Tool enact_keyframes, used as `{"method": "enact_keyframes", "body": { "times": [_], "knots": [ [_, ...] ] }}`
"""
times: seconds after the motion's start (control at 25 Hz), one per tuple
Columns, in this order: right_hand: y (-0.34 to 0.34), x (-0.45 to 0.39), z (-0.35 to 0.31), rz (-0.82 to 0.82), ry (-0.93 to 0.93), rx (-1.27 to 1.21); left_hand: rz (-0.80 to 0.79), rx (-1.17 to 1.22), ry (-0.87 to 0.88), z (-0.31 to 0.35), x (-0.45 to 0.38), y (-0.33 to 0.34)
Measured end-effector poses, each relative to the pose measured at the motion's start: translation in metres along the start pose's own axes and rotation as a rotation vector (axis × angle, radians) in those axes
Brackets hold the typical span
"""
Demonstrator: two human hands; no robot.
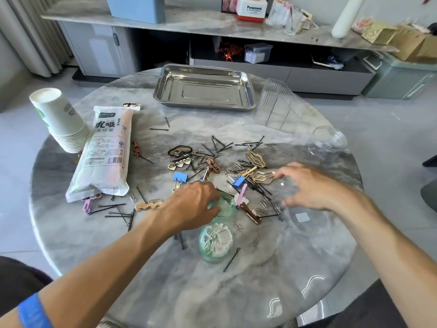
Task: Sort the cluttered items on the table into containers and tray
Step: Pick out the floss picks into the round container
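Hairpins, paper clips, hair clips and blue binder clips [180, 176] lie scattered over the middle of the round marble table [236, 292]. My left hand [196, 202] grips a green translucent lid [227, 207] at the near edge of the pile. Just in front of it stands a green tub of cotton swabs [216, 242]. My right hand [312, 185] hovers with fingers spread above a clear round lid [307, 218]; its index fingertip touches the end of a gold hair clip [262, 176]. A steel tray [204, 86], a clear ribbed holder [276, 107] and a clear jar [328, 143] stand behind.
A stack of paper cups [59, 119] and a bag of straws [106, 152] lie at the left. Loose black pins [115, 210] spread toward the near left. A low cabinet [212, 31] with boxes stands beyond the table.
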State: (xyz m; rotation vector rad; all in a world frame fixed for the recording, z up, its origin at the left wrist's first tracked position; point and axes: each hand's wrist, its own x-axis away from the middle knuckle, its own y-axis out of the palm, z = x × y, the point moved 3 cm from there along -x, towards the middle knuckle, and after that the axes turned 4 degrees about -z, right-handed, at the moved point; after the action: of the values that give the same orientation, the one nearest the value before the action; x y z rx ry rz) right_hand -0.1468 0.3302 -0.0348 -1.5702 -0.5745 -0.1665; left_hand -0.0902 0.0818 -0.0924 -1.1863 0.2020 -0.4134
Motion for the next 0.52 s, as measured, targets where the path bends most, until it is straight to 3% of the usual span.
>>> {"method": "enact_keyframes", "body": {
  "times": [0.08,0.16,0.52],
  "knots": [
    [0.012,0.013,0.009,-0.192,0.062,0.207,0.026,-0.032,-0.039,0.001,-0.004,0.001],
    [0.035,0.017,0.008,-0.250,0.087,0.314,0.016,-0.013,-0.056,0.002,-0.007,-0.001],
    [0.026,0.008,-0.004,0.164,-0.073,0.050,0.110,0.107,-0.076,0.001,0.003,-0.040]
  ]
}}
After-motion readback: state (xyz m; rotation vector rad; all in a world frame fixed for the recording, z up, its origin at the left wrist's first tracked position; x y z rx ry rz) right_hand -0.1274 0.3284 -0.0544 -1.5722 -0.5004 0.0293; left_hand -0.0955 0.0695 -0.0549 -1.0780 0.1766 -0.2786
